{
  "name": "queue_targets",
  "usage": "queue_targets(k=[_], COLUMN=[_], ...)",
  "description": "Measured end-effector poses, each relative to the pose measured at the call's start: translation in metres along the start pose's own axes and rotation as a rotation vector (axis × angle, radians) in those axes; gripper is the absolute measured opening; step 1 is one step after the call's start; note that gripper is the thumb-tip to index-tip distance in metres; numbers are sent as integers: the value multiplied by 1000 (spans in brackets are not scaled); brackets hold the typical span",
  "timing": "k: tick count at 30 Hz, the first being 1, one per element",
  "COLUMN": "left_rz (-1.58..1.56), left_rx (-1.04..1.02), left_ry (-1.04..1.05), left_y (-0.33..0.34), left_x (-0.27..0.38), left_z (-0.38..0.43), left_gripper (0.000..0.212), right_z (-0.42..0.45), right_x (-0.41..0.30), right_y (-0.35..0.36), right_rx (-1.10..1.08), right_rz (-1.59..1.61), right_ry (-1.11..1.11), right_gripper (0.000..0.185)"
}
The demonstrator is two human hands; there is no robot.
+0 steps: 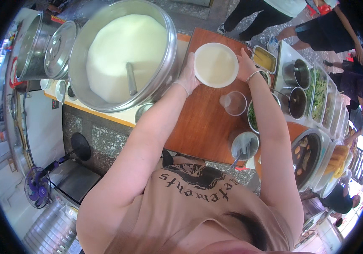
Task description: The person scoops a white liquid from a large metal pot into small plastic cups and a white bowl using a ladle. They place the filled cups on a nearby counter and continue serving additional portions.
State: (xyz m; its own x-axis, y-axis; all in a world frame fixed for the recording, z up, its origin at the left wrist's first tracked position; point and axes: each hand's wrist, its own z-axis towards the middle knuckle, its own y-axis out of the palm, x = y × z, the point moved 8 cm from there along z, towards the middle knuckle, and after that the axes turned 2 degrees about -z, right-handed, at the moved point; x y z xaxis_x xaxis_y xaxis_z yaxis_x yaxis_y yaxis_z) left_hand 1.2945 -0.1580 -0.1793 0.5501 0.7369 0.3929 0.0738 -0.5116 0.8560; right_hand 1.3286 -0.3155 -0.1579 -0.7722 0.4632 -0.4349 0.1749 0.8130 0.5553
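Both of my hands hold a white bowl (216, 65) full of a smooth, pale cream food, raised over the brown wooden table. On its left side grips my left hand (190, 75), in a thin clear glove. Against the bowl's right rim sit the fingers of my right hand (246, 67), with a band around that wrist; the bowl's edge partly hides the fingertips. To the left stands a large steel pot (172, 41) of white, smooth food, a metal handle (132, 79) sticking up from it. A clear plastic cup (235, 103) is on the table below the bowl.
Right of my right arm stand a tray of yellow sauce (265, 59), steel pots (298, 102), tubs of chopped greens (317, 92) and a dark pot of stewed food (305, 158). A steel container (245, 146) is near me. People (260, 16) stand beyond the table.
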Motion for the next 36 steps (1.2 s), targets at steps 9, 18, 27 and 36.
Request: queue_targets(k=[9,18,27,36], left_rz=[38,86,537,649], left_rx=[231,246,502,173], left_ry=[28,-66,-84,-149], left_y=[-1,-9,3,53], left_x=[-16,-19,10,25], left_z=[3,-10,-105,-272], left_gripper=[61,68,81,67], right_z=[26,50,7,-195], right_x=[15,32,-53,-60], right_y=[-28,-42,-23,142], right_rx=[-111,-69,471,377], right_rz=[2,-123,-1473,-1065], right_ry=[-35,80,-424,-1026], right_gripper=[70,68,55,47])
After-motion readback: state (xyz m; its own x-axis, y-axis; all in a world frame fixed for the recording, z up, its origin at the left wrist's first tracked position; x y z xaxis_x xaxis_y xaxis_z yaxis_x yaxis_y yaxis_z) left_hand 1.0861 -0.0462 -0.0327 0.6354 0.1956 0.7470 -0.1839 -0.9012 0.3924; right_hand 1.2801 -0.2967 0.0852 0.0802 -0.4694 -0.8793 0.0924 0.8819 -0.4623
